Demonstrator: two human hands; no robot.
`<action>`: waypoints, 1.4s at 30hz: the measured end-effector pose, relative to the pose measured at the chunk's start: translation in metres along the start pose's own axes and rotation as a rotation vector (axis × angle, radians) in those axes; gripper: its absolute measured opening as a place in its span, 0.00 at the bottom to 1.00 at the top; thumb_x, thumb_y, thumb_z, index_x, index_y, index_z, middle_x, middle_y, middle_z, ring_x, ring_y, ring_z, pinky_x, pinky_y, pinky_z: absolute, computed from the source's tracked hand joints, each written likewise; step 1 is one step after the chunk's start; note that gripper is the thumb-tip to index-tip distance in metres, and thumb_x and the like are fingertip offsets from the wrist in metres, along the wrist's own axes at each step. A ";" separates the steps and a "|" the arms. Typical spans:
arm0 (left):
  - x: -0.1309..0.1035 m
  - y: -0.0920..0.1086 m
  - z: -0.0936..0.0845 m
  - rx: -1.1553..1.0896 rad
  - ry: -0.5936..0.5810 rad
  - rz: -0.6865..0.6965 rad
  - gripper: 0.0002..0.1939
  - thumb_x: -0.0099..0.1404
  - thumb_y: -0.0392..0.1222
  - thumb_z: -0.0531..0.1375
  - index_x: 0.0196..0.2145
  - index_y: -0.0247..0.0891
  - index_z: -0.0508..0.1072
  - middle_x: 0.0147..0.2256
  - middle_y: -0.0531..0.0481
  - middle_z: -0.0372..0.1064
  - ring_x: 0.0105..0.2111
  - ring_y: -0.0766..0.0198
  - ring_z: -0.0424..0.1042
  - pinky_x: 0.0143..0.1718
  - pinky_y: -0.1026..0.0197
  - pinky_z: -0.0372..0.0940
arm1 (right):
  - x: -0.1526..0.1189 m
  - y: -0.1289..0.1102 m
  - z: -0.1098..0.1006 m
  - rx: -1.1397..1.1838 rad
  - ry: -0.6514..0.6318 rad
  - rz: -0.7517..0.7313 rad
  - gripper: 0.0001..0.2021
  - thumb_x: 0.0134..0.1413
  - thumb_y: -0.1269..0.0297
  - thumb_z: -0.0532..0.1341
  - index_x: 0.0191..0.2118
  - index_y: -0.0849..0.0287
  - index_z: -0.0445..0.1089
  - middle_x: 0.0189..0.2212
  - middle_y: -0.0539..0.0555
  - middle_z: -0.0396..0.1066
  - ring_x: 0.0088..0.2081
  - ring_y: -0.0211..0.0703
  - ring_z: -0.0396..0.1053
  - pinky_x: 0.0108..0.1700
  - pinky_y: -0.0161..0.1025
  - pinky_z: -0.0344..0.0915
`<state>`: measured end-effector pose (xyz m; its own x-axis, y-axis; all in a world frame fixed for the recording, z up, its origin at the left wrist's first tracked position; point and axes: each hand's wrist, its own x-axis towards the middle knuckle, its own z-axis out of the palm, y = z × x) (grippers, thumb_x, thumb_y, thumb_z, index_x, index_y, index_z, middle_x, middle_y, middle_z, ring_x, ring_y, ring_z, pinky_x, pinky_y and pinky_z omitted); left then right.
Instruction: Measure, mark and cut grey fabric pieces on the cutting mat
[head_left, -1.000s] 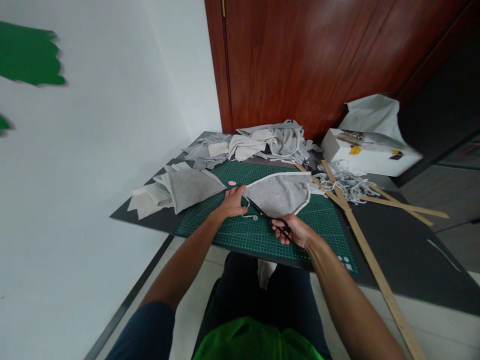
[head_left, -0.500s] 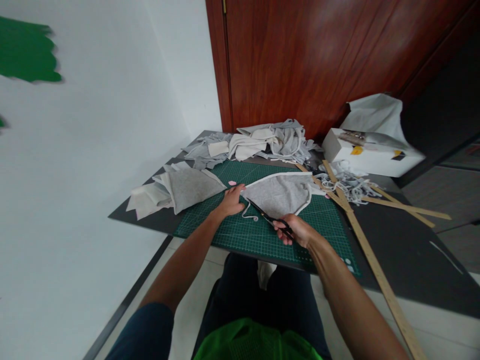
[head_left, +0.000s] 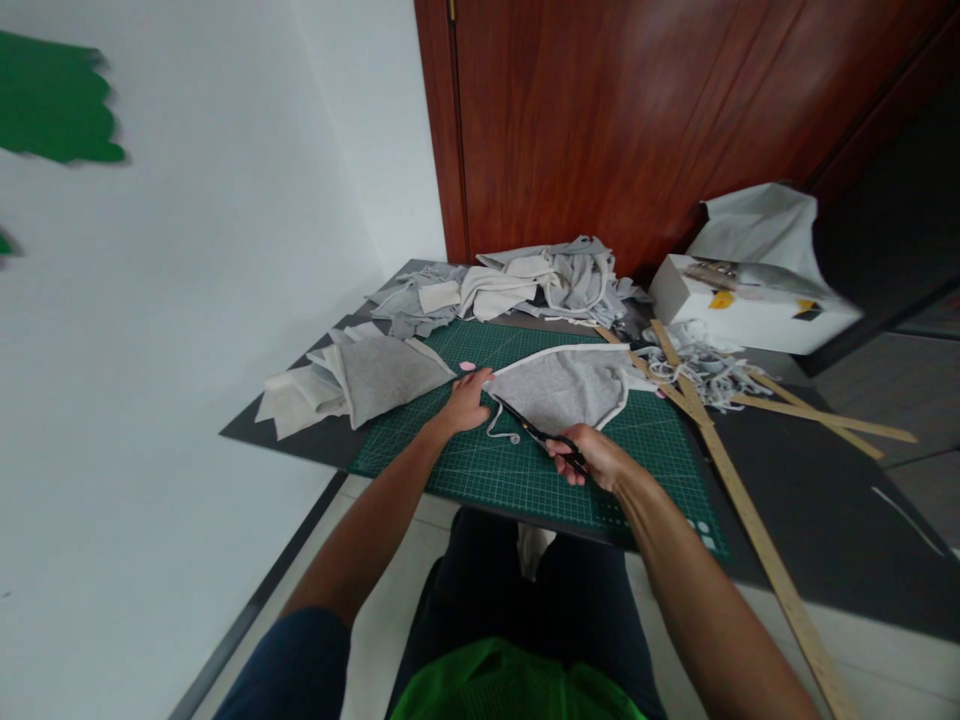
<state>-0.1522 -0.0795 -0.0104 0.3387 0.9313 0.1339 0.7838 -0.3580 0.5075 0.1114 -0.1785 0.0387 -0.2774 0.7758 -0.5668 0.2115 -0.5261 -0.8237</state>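
Observation:
A grey piece of fabric (head_left: 574, 385) with pale edging lies on the green cutting mat (head_left: 480, 470). My left hand (head_left: 465, 403) rests at its left corner, fingers stretched out over the tip and thumb apart from them. Black scissors (head_left: 551, 437) are gripped in my right hand (head_left: 589, 455), their blades pointing up and left along the fabric's near left edge. From that edge a thin curled strip of trimming (head_left: 495, 433) trails onto the mat, close to the blades. Whether the blades are parted is too small to tell.
Grey fabric pieces (head_left: 394, 375) are stacked at the left. A heap of cloth (head_left: 517, 285) lies along the back. Wooden rulers (head_left: 750, 500) cross at the right beside tangled offcuts (head_left: 712, 375), with a white box (head_left: 750, 300) behind. One ruler extends past the table's front edge.
Both hands, the scissors and the fabric keep nearly the same places. The view has shifted very slightly, and the loose strip's curl lies a little differently.

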 end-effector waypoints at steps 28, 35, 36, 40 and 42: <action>0.028 -0.025 -0.003 -0.108 0.118 0.061 0.21 0.65 0.33 0.58 0.54 0.39 0.77 0.51 0.46 0.80 0.58 0.53 0.73 0.67 0.46 0.62 | 0.016 -0.010 0.010 -0.002 0.011 0.007 0.13 0.60 0.70 0.60 0.23 0.61 0.67 0.15 0.51 0.68 0.14 0.35 0.62 0.15 0.32 0.52; 0.044 -0.033 -0.007 -0.117 0.139 0.014 0.19 0.64 0.30 0.57 0.49 0.39 0.81 0.45 0.47 0.82 0.44 0.59 0.78 0.55 0.54 0.72 | 0.013 -0.012 0.011 -0.002 0.013 0.016 0.14 0.58 0.70 0.60 0.21 0.61 0.67 0.15 0.52 0.67 0.14 0.35 0.63 0.15 0.31 0.53; 0.045 -0.035 -0.008 -0.086 0.140 0.027 0.18 0.64 0.30 0.57 0.47 0.39 0.81 0.45 0.46 0.82 0.45 0.58 0.78 0.55 0.53 0.71 | 0.013 -0.012 0.010 -0.002 0.011 0.014 0.14 0.58 0.70 0.60 0.21 0.61 0.67 0.15 0.52 0.67 0.14 0.35 0.63 0.15 0.31 0.53; 0.049 -0.042 -0.012 0.044 0.131 0.123 0.16 0.65 0.30 0.56 0.36 0.41 0.83 0.45 0.47 0.81 0.50 0.57 0.75 0.60 0.49 0.65 | 0.014 -0.012 0.010 0.000 0.000 0.010 0.13 0.58 0.69 0.60 0.21 0.60 0.67 0.16 0.52 0.68 0.14 0.35 0.63 0.15 0.32 0.53; 0.050 -0.045 -0.014 0.085 0.119 0.141 0.16 0.64 0.29 0.56 0.32 0.42 0.83 0.47 0.48 0.80 0.51 0.56 0.73 0.60 0.46 0.63 | 0.013 -0.013 0.010 -0.009 0.000 0.009 0.13 0.58 0.69 0.61 0.21 0.60 0.67 0.16 0.52 0.68 0.14 0.35 0.63 0.15 0.32 0.53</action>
<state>-0.1774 -0.0155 -0.0150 0.3886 0.8710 0.3007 0.7756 -0.4854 0.4036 0.0961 -0.1649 0.0413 -0.2753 0.7710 -0.5743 0.2228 -0.5299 -0.8182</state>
